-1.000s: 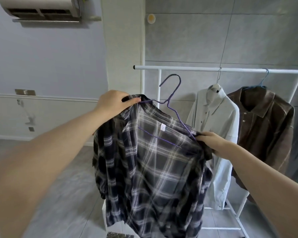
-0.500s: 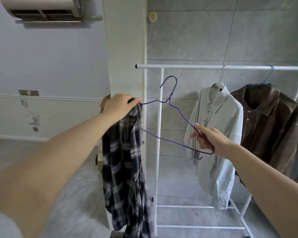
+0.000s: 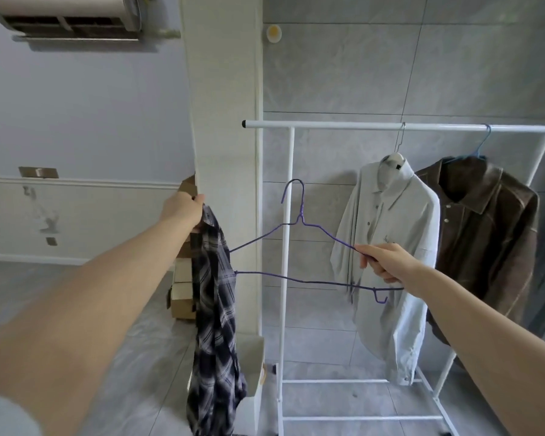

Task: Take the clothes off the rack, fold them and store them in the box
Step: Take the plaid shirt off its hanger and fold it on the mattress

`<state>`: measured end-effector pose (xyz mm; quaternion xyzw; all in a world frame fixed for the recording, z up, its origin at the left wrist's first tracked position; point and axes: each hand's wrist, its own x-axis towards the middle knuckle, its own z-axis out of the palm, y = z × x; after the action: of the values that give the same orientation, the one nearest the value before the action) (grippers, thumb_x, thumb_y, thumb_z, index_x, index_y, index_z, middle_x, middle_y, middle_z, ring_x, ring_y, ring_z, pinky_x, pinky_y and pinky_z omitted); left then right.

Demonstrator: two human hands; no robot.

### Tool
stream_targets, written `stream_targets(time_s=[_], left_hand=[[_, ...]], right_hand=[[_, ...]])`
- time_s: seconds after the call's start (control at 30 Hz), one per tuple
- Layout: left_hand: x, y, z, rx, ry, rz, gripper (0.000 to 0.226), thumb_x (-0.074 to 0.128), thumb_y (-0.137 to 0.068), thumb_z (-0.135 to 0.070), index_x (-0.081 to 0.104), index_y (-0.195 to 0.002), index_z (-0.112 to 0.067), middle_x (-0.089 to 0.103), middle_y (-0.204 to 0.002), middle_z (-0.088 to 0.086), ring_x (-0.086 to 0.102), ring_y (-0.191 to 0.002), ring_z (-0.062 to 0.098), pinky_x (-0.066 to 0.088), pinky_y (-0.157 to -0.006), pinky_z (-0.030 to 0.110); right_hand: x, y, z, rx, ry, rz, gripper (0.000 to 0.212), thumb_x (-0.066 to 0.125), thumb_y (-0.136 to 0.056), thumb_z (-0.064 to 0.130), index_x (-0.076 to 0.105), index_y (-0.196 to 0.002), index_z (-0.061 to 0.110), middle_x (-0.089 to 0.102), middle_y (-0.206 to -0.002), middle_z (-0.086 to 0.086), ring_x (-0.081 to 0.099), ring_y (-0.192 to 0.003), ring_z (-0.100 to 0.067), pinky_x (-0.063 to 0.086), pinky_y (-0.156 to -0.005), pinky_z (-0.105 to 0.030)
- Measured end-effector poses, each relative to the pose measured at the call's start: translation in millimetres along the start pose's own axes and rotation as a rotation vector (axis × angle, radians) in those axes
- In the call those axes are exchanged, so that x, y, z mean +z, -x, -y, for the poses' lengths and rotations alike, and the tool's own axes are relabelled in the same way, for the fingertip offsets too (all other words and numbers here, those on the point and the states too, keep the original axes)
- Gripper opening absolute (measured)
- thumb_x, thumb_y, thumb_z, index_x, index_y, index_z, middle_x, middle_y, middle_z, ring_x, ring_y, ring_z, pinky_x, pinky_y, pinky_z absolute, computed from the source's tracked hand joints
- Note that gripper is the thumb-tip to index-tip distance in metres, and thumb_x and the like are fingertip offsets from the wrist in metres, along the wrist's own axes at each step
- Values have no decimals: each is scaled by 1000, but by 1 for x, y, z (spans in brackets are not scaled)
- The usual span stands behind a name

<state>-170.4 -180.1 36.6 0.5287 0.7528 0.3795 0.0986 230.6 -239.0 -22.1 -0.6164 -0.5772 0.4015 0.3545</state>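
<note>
Left hand (image 3: 183, 209) gripping limp dark plaid shirt (image 3: 216, 325) by its top — hanging bunched, right hand (image 3: 386, 262) pinching purple wire hanger (image 3: 299, 247)

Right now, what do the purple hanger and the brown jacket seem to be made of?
Purple hanger: thin wire, probably coated metal, since its lines are slim and bent. Brown jacket: looks like leather or an imitation, from its dull uneven sheen; I cannot be sure.
</note>
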Motion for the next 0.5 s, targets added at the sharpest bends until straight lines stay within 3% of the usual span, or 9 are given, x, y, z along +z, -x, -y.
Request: stream_targets(time_s=[0.07,0.13,0.3,0.43,0.5], left_hand=[[-2,-5,9,5,-35,-53,49,40,-101,-42,62,-96,2,65,-98,23,63,-85,37,46,-70,36],[-7,-8,13,21,-36,-95,50,41,-100,-43,63,-91,1,65,-100,23,62,-92,38,47,-76,39],[-9,-12,8,46,26,-95,50,40,-101,-40,51,-71,-2,64,-98,25,59,-88,37,40,-69,36],[1,-12,3,-20,204,-1,44,41,-101,-42,60,-94,-2,62,-100,20,59,-92,35,42,-77,35],[8,-13,-1,-35,259,62,42,42,-101,-42,57,-87,-5,57,-93,15,53,-83,30,39,-74,33]], right_hand=[[0,-2,2,1,41,-81,41,57,-96,42,66,-76,7,31,-57,-2,25,-47,-13,21,-47,-26],[-1,-5,4,12,82,-165,44,57,-96,45,69,-77,7,32,-55,-2,25,-47,-13,22,-46,-26],[5,-17,12,16,101,-293,41,54,-98,43,72,-82,10,35,-57,-3,27,-47,-16,25,-47,-27],[21,-29,20,4,-99,-379,25,52,-96,24,73,-87,14,36,-56,-3,28,-46,-18,26,-44,-27],[27,-37,26,7,-203,-420,25,47,-91,15,72,-89,15,37,-54,-2,29,-44,-18,26,-43,-27]])
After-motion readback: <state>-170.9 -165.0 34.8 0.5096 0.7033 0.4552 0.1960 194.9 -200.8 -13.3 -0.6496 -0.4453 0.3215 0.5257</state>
